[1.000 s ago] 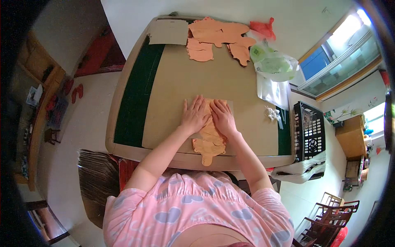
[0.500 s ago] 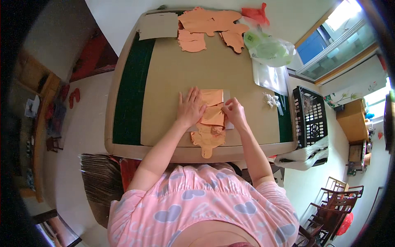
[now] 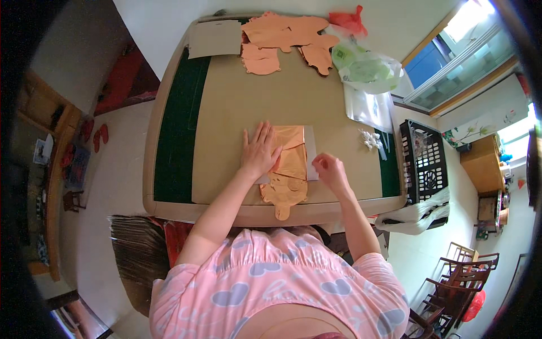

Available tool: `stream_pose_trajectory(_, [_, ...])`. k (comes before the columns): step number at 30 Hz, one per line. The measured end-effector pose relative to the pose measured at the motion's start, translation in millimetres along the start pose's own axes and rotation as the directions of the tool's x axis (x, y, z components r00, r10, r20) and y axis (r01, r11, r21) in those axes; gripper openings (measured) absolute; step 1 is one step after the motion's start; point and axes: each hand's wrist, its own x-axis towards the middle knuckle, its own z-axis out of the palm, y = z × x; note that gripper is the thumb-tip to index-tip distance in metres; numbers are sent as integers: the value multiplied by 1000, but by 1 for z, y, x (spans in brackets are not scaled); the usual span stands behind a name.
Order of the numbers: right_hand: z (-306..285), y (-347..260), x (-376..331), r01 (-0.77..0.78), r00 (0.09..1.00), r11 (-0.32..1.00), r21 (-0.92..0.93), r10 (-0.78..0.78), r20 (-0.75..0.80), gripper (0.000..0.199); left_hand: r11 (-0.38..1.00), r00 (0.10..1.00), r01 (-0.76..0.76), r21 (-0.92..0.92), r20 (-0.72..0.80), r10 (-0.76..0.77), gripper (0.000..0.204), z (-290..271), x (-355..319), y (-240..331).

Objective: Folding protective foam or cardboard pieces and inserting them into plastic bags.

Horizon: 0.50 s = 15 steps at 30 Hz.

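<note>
A flat, shiny copper-orange foil balloon lies folded over a light grey card near the table's front. Its lower part, with scalloped edges and a rounded tab, reaches over the front edge. My left hand lies flat, fingers stretched, on the left side of the foil and card. Just right of the card, my right hand has its fingers curled together in a pinch, apart from the foil. Whatever it may hold is hidden.
At the back lie more orange foil pieces, a stack of grey cards and a red bag. Plastic bags, small white pieces and thin tubes line the right side. A black crate stands beyond the right edge.
My right hand has come off the foil's right edge and moved a little right and toward me. The left hand stays flat on the foil, which now looks smoother.
</note>
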Motion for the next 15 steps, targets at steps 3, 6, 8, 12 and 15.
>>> stream_pose_trajectory(3, [9, -8, 20, 281, 920, 948, -150, -310, -239, 22, 1000, 1000, -2, -7, -1, 2, 67, -1, 1, 1])
stream_pose_trajectory(6, [23, -13, 44, 521, 814, 788, -328, -574, -85, 43, 999, 998, 13, 31, 58, -15, 66, -3, 1, 3])
stream_pose_trajectory(8, [37, -1, 57, 522, 819, 721, -456, -573, 30, 44, 998, 998, 4, 61, 56, -7, 65, -3, 3, 7])
stream_pose_trajectory(12, [50, 7, 60, 536, 821, 742, -402, -570, 43, 43, 1000, 1000, -8, 15, 14, 7, 63, -5, 1, 1])
stream_pose_trajectory(15, [51, 6, 59, 532, 816, 732, -426, -578, 26, 41, 991, 989, -130, 25, -68, 132, 59, -13, -8, -2])
